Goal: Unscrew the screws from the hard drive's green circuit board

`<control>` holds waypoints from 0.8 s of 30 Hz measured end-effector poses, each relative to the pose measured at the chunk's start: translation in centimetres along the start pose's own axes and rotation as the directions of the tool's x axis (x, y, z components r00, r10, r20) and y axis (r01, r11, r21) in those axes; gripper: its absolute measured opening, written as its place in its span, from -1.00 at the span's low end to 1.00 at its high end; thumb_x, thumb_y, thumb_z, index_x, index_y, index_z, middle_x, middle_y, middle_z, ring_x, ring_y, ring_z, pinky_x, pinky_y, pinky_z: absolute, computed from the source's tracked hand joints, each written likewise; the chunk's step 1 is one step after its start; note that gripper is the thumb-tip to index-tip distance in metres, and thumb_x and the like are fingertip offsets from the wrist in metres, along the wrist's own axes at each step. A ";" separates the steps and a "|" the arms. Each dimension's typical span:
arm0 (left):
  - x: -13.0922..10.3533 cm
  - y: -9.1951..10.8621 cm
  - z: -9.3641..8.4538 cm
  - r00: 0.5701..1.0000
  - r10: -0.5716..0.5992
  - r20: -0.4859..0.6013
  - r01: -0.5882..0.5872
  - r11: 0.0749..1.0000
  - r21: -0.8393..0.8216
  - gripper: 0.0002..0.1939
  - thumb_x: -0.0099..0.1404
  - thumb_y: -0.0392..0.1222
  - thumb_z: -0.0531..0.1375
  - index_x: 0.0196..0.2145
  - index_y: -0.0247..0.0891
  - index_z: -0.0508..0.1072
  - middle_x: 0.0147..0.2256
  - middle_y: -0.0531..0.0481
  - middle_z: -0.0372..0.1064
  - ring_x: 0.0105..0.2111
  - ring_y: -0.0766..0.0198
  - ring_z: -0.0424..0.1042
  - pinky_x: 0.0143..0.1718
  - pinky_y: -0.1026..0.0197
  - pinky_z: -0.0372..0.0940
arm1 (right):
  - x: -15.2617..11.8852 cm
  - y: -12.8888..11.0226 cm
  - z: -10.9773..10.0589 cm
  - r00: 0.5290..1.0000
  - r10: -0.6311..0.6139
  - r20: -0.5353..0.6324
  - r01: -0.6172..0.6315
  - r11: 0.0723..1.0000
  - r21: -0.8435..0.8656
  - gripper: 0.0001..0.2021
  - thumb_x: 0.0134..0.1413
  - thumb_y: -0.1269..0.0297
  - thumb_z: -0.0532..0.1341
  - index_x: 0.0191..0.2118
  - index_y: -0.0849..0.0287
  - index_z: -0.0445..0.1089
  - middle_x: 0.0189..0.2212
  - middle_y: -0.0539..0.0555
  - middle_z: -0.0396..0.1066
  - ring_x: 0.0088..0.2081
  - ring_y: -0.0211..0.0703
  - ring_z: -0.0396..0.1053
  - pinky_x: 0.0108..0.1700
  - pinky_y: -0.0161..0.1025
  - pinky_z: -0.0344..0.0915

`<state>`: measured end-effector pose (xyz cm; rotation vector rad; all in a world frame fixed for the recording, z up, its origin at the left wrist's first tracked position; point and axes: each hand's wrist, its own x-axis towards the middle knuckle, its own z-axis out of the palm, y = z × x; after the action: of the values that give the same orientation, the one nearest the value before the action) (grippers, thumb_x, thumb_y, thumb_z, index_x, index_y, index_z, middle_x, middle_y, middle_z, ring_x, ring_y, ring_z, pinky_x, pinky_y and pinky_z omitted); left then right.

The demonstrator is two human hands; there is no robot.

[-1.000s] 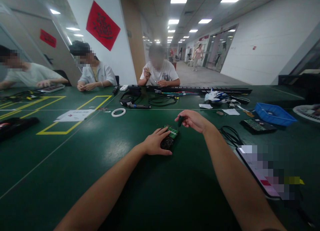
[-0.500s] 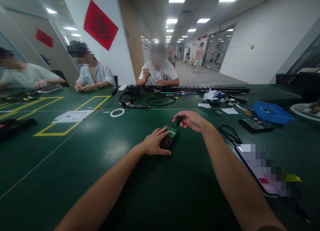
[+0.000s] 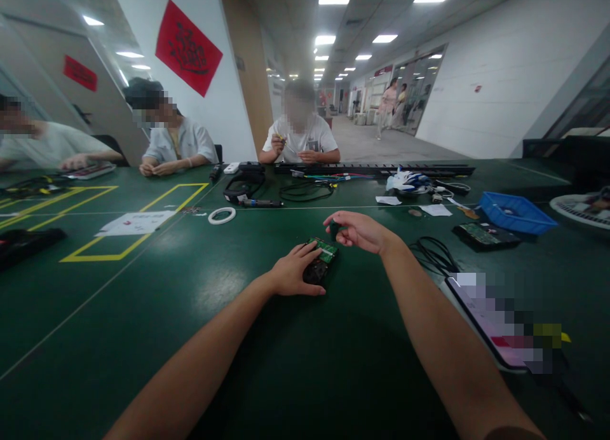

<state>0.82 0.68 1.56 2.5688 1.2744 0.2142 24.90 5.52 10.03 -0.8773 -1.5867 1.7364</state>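
Note:
A black device with a green circuit board (image 3: 326, 254) lies on the dark green table (image 3: 229, 338). My left hand (image 3: 296, 269) rests on its left side with the fingers spread, the fingertips on the board and the thumb along the near edge. Just above the board's far right corner, my right hand (image 3: 355, 230) is closed around the dark green handle of a small tool (image 3: 334, 229). The handle stands roughly upright; the tool's lower tip is too small to make out.
Right: a second device with a board (image 3: 486, 236), a blue tray (image 3: 517, 213), black cables (image 3: 436, 255) and a tablet (image 3: 486, 325). Ahead lie a white tape ring (image 3: 222, 215) and a black pen-like tool (image 3: 261, 203). Across the table a person (image 3: 300, 135) sits holding something thin.
My right hand has shifted slightly left with the tool, over the board's corner. My left hand stays on the device. A second walking person now shows in the corridor.

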 end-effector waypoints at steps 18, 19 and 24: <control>0.0 -0.2 -0.1 1.000 -0.006 0.007 0.006 1.000 -0.019 0.18 0.01 0.53 0.20 0.42 -0.02 -0.13 0.43 -0.04 -0.32 0.38 -0.20 -0.23 0.33 -0.19 -0.09 | 0.6 0.7 -1.4 0.992 -0.093 -0.088 0.087 0.994 -0.067 -0.79 0.11 0.21 0.25 -0.19 0.20 0.50 -0.25 0.12 0.47 -0.49 -0.33 0.22 -0.54 -0.35 0.08; 0.0 -0.2 -0.1 1.000 -0.008 0.008 0.008 1.000 -0.020 0.18 0.01 0.53 0.21 0.42 -0.01 -0.14 0.43 -0.04 -0.31 0.38 -0.21 -0.23 0.33 -0.19 -0.09 | 0.7 0.8 -1.4 0.991 -0.094 -0.095 0.088 0.994 -0.067 -0.79 0.10 0.21 0.24 -0.19 0.21 0.49 -0.21 0.14 0.49 -0.48 -0.32 0.23 -0.54 -0.35 0.10; 0.0 -0.1 -0.1 1.000 -0.009 0.011 0.009 1.000 -0.021 0.18 0.01 0.53 0.21 0.42 0.01 -0.14 0.43 -0.03 -0.31 0.38 -0.21 -0.24 0.32 -0.20 -0.08 | 0.5 0.7 -1.4 0.990 -0.088 -0.110 0.082 0.995 -0.052 -0.80 0.13 0.22 0.23 -0.19 0.22 0.46 -0.17 0.20 0.52 -0.46 -0.28 0.31 -0.49 -0.33 0.20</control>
<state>0.66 0.75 1.60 2.5422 1.2731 0.2109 25.74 6.75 9.20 -0.9006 -1.5739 1.5689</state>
